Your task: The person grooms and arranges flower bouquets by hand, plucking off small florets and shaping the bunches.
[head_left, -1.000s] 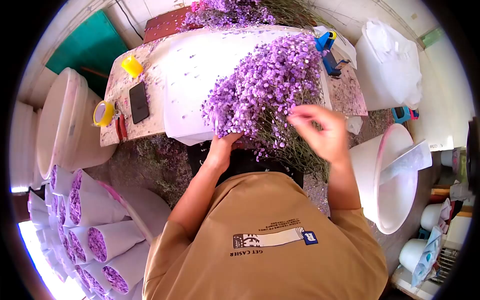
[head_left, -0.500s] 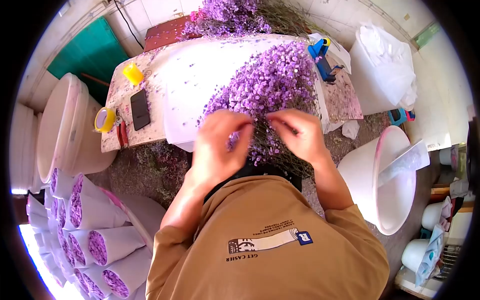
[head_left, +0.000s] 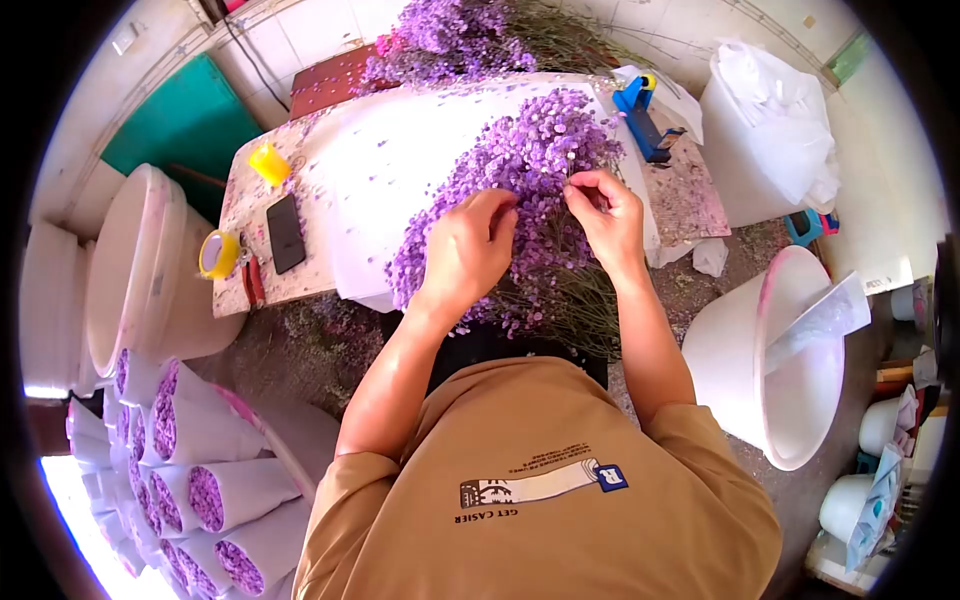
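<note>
A large bunch of small purple flowers (head_left: 540,140) lies on white wrapping paper (head_left: 375,150) at the table's near side, its thin green stems (head_left: 570,305) pointing down toward my body. Over the left part of the blossoms is my left hand (head_left: 470,245), thumb and fingers drawn together; what its fingertips hold is hidden. My right hand (head_left: 612,222) is at the bunch's right side, with thumb and forefinger pinched at a few blossoms. A small gap with flowers showing separates the two hands.
On the table's left are a yellow roll (head_left: 268,163), a phone (head_left: 285,233), a tape roll (head_left: 218,254) and red-handled pliers (head_left: 252,280). A blue tape dispenser (head_left: 643,120) stands at right. More flowers (head_left: 450,40) lie behind. Wrapped bouquets (head_left: 235,495) fill the lower left; a white bucket (head_left: 730,360) stands right.
Both hands have moved up and away from my body over the blossoms. The flower bunch has shifted slightly, and the whole view has tilted a little.
</note>
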Tool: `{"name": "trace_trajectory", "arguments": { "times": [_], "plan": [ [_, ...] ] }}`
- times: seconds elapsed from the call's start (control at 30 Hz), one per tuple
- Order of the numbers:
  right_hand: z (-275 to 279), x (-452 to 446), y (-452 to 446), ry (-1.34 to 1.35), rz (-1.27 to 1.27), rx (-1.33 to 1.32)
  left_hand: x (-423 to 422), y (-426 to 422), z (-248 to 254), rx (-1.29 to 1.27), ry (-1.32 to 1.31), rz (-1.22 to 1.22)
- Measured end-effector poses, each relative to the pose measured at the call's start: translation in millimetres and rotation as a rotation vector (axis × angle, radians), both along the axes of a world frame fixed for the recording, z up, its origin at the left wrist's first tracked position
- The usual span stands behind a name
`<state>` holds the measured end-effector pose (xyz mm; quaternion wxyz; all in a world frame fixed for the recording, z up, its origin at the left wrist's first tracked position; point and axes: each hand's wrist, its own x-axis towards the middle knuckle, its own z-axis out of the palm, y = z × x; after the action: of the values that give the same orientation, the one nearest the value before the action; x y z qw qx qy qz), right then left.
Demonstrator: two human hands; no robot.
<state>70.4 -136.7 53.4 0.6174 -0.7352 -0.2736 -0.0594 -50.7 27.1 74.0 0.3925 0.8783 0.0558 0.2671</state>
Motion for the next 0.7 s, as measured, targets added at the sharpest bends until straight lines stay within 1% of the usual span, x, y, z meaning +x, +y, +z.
{"name": "trace_trajectory", "arguments": {
  "times": [0.03, 0.07, 0.1, 0.17, 0.23, 0.3, 0.37, 0.43, 0.47, 0.5, 0.57, 0.6, 0.63, 0.7],
  "plan": [
    [1.7, -6.6, 1.7, -0.007, 0.006, 0.003, -0.3, 0.3, 3.6, -0.099, -0.068, 0.000],
    [0.5, -9.2, 3.6, -0.004, 0.017, 0.006, 0.3, -2.4, 11.0, -0.098, -0.101, 0.007],
    [0.0, -10.3, 5.1, -0.018, 0.005, -0.020, 5.0, -3.5, 11.2, -0.092, -0.102, 0.014],
    [0.6, -13.0, 5.5, -0.038, -0.015, -0.041, 17.4, -5.9, 12.0, -0.054, -0.191, 0.008],
    [2.5, -13.9, 2.7, -0.092, -0.007, -0.025, 26.9, -8.3, 12.9, -0.063, -0.160, 0.020],
    [3.5, -14.3, -0.6, -0.089, -0.015, -0.041, 35.8, -10.9, 7.5, 0.091, -0.164, 0.094],
    [5.7, -13.9, 1.8, -0.203, -0.019, -0.065, 40.1, -9.5, 4.5, 0.089, -0.143, 0.071],
    [8.5, -17.8, 3.2, -0.203, -0.024, -0.082, 40.7, -6.8, 2.5, -0.054, -0.169, 0.019],
    [8.5, -18.6, 4.9, -0.259, -0.030, -0.096, 38.9, -4.1, -0.4, -0.135, -0.213, -0.013],
    [8.5, -19.7, 7.1, -0.314, -0.036, -0.109, 37.1, -2.8, -2.3, -0.131, -0.211, -0.015],
    [7.8, -22.5, 12.6, -0.352, -0.054, -0.111, 30.2, -0.9, 4.1, -0.735, -0.194, -0.062],
    [4.2, -24.2, 14.9, -0.358, -0.045, -0.119, 24.0, 4.5, 8.4, -0.961, -0.137, -0.145],
    [1.9, -25.5, 17.2, -0.366, -0.034, -0.127, 19.3, 7.5, 19.4, -1.107, -0.115, -0.201],
    [-0.1, -28.2, 20.4, -0.403, -0.044, -0.143, 12.7, 13.3, 28.0, -1.112, -0.051, -0.277]
  ]
}}
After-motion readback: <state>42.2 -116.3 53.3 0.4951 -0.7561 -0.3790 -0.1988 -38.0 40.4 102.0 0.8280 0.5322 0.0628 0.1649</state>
